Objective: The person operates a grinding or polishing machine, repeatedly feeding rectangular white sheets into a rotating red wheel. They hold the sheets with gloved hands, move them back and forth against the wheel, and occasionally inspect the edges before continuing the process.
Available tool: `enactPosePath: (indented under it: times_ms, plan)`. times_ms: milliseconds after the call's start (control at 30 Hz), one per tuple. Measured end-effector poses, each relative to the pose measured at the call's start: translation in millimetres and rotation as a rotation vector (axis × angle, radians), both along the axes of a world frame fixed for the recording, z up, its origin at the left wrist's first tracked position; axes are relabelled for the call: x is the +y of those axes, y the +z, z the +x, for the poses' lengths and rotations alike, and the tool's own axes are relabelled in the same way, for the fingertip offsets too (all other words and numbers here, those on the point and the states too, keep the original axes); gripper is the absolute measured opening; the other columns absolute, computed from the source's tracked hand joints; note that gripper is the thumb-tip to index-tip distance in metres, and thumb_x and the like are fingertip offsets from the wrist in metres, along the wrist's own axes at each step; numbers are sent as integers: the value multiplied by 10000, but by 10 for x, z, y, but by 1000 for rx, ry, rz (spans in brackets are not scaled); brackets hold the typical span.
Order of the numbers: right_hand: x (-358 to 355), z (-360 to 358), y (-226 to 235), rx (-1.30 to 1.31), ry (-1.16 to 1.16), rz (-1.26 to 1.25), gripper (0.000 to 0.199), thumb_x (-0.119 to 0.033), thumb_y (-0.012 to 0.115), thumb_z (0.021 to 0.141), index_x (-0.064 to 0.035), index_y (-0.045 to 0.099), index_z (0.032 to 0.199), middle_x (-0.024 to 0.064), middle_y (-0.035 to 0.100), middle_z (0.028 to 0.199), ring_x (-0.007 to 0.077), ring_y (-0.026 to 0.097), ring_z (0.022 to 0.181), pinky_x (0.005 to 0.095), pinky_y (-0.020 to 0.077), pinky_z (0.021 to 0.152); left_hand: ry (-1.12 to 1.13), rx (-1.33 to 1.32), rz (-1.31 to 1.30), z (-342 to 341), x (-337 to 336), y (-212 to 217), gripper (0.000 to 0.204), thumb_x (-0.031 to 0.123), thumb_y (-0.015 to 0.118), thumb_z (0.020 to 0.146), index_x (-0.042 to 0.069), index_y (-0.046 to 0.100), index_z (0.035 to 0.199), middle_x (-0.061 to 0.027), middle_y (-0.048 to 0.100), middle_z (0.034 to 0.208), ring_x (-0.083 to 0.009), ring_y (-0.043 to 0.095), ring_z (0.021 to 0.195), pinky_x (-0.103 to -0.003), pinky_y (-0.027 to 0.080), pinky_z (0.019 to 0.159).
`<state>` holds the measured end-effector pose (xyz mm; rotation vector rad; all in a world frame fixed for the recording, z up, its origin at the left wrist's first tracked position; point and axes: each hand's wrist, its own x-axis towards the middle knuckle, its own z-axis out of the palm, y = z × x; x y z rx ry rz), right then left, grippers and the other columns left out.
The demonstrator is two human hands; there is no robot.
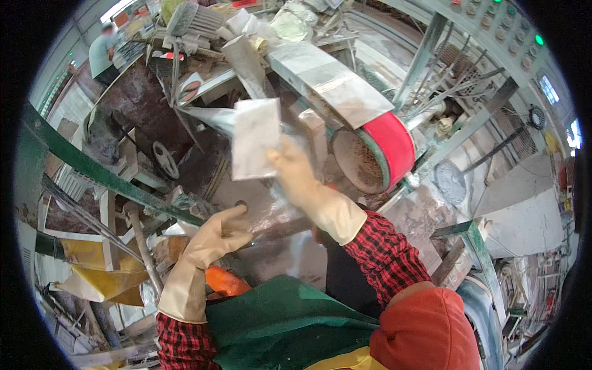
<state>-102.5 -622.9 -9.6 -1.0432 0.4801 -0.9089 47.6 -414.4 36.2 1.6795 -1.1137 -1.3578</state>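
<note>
My right hand [296, 172], in a cream rubber glove, grips a flat, pale rectangular tile [256, 139] by its right edge. The tile is held up over the dusty work area, and the hand is blurred by motion. Lower and to the left is my left hand [222, 234], gloved alike, with its fingers apart and nothing visible between them. It hovers beside a wet-looking, brownish surface [277, 213]. Red-and-black checked sleeves cover both forearms, and a green apron [283, 314] hangs in front of me.
A red belt [394, 151] curves round a roller at the end of a pale board [336, 83]. To the left are a green metal bar [117, 176] and a handwheel [164, 160]. A co-worker [102, 55] stands far left. A button panel [502, 28] is upper right.
</note>
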Motion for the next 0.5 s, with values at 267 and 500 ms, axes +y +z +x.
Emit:
enactPosePath:
  times_ms: [267,500]
  plan:
    - [-1289,-1421,-413,100,-667,-226,406,66,553,951,-58,564,1337,93,693,1194,248,676,1084,395,552,946,131,-140,57,228,72,-18,702,226,766,925,43,460,1530,-155,668,1283,-211,630,1163,-345,505,1000]
    - [-1802,-2128,-868,447,-836,-7,371,32,612,948,-78,571,1300,64,660,1186,224,673,985,372,588,752,92,-172,99,217,95,-24,653,218,745,947,71,473,1522,-158,667,1283,-215,632,1166,-343,504,1006]
